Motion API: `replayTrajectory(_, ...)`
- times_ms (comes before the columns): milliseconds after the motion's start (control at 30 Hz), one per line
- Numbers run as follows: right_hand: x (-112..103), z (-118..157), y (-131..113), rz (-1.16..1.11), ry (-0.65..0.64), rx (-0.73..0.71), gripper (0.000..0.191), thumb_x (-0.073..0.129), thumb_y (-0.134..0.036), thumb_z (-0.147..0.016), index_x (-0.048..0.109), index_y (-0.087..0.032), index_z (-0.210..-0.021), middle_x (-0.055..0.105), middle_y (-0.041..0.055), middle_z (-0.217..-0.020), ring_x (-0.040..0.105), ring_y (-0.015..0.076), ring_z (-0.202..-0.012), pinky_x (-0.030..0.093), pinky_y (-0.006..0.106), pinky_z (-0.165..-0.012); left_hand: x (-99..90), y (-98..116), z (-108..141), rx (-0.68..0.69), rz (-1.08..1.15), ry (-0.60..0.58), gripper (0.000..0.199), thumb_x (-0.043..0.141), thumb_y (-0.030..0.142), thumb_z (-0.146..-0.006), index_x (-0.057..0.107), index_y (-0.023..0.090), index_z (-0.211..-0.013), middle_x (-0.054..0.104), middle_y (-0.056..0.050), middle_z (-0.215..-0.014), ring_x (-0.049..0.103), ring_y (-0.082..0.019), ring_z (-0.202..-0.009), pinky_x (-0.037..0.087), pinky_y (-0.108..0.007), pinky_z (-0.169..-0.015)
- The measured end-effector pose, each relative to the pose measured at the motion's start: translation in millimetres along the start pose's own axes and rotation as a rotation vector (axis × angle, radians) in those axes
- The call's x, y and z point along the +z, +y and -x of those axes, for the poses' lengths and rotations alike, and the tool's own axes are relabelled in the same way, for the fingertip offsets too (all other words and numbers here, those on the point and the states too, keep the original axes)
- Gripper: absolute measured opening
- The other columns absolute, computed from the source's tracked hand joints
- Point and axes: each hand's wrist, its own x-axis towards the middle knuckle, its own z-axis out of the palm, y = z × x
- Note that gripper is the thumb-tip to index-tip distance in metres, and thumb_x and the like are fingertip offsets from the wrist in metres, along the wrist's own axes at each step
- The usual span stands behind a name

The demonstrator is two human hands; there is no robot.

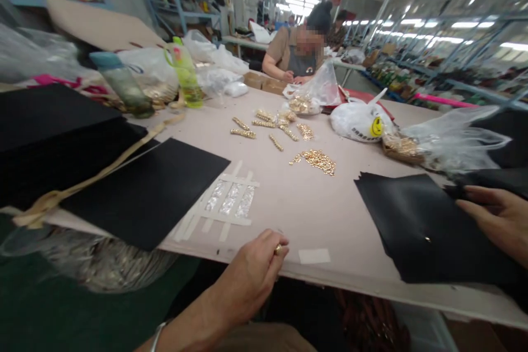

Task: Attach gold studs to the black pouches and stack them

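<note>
My left hand (262,261) is closed in front of me at the table's near edge, its fingertips pinching a small gold stud (278,249). At the right, my right hand (501,220) reaches over a stack of black sheets (406,220), thumb and fingers apart; its far fingers are partly hidden. A small gold piece (428,240) shows on the top black sheet. Loose gold pieces (319,160) lie in a heap at mid-table, with several gold strips (243,133) behind them. Clear strips (231,198) are fixed to the table with pale tape, left of my left hand.
Black sheets (152,192) and a taller black stack (53,121) lie at the left, under a tan strap (103,170). Bottles (124,85) and plastic bags (358,119) stand farther back. A co-worker (295,52) sits across the table. A pale label (314,256) is near the front edge.
</note>
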Motion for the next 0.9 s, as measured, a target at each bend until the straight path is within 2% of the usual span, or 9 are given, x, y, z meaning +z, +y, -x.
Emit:
replayTrajectory(33,10,19,-20,-0.057,-0.095,0.012,0.019,0.077,-0.026,-0.07,0.075,-0.024,-0.088,0.074,0.0165,-0.084,0.068,0.0245,-0.069,0.045,0.04,-0.064,-0.3,-2,0,-0.008,0.004,0.002,0.022,0.037,0.023,-0.099,0.059,0.021,-0.103,0.063,-0.003,-0.095,0.061,-0.016,-0.091,0.046,-0.028,-0.084)
replayTrajectory(100,36,66,-73,-0.318,-0.379,-0.138,0.022,0.068,-0.035,-0.08,0.073,-0.026,-0.1,0.074,0.0115,-0.095,0.069,0.0225,-0.081,0.05,0.035,-0.073,-1.5,-5,0,-0.033,0.009,0.004,0.021,0.038,0.025,-0.099,0.059,0.021,-0.102,0.064,-0.002,-0.094,0.061,-0.015,-0.091,0.045,-0.028,-0.083)
replayTrajectory(167,62,110,-126,-0.492,-0.488,-0.38,0.02,0.068,-0.037,-0.082,0.072,-0.025,-0.097,0.073,0.0059,-0.093,0.068,0.0201,-0.082,0.052,0.032,-0.076,-4.4,-5,-1,-0.091,0.026,-0.02,0.024,0.037,0.03,-0.1,0.059,0.021,-0.099,0.065,0.0,-0.086,0.062,-0.015,-0.082,0.046,-0.026,-0.076)
replayTrajectory(233,83,141,-169,-0.597,-0.601,-0.581,0.016,0.063,-0.028,-0.087,0.069,-0.025,-0.101,0.071,0.002,-0.091,0.066,0.0159,-0.08,0.052,0.028,-0.076,-8.6,-6,-1,-0.156,0.051,-0.057,0.029,0.034,0.035,-0.101,0.058,0.021,-0.094,0.064,0.002,-0.072,0.062,-0.014,-0.068,0.046,-0.025,-0.066)
replayTrajectory(333,100,162,-208,-0.699,-0.666,-0.722,0.022,0.061,-0.018,-0.087,0.066,-0.024,-0.108,0.069,0.0001,-0.091,0.064,0.0133,-0.081,0.05,0.026,-0.076,-14.1,-10,2,-0.146,0.039,-0.027,0.023,0.038,0.027,-0.098,0.06,0.022,-0.094,0.067,0.002,-0.076,0.064,-0.015,-0.071,0.048,-0.025,-0.067)
replayTrajectory(367,104,165,-216,-0.707,-0.675,-0.737,0.023,0.062,-0.017,-0.087,0.065,-0.024,-0.109,0.069,0.0001,-0.092,0.063,0.0136,-0.082,0.05,0.026,-0.077,-15.4,-13,3,-0.122,0.023,0.008,0.02,0.041,0.02,-0.095,0.061,0.022,-0.098,0.069,0.001,-0.083,0.065,-0.016,-0.078,0.048,-0.026,-0.072)
replayTrajectory(500,115,168,-234,-0.677,-0.66,-0.792,0.018,0.063,-0.019,-0.088,0.065,-0.023,-0.105,0.069,0.0016,-0.092,0.062,0.0157,-0.085,0.049,0.029,-0.077,-19.4,-24,8,-0.111,-0.015,0.09,0.037,0.045,0.003,-0.082,0.06,0.023,-0.11,0.071,-0.001,-0.1,0.066,-0.017,-0.095,0.048,-0.03,-0.085)
replayTrajectory(667,132,165,-240,-0.68,-0.657,-0.98,0.014,0.053,-0.025,-0.096,0.065,-0.02,-0.101,0.069,0.0048,-0.088,0.061,0.016,-0.08,0.049,0.028,-0.072,-30.0,-29,13,-0.151,-0.038,0.008,0.021,0.044,0.011,-0.09,0.061,0.019,-0.099,0.071,-0.004,-0.093,0.068,-0.02,-0.089,0.051,-0.031,-0.078)
replayTrajectory(900,146,164,-268,-0.599,-0.627,-1.145,0.014,0.049,-0.024,-0.097,0.062,-0.019,-0.093,0.066,0.0041,-0.082,0.058,0.0162,-0.075,0.046,0.029,-0.068,-45.4,-42,24,-0.158,-0.067,0.04,0.026,0.043,0.008,-0.089,0.059,0.015,-0.108,0.071,-0.007,-0.102,0.067,-0.021,-0.097,0.051,-0.032,-0.086)
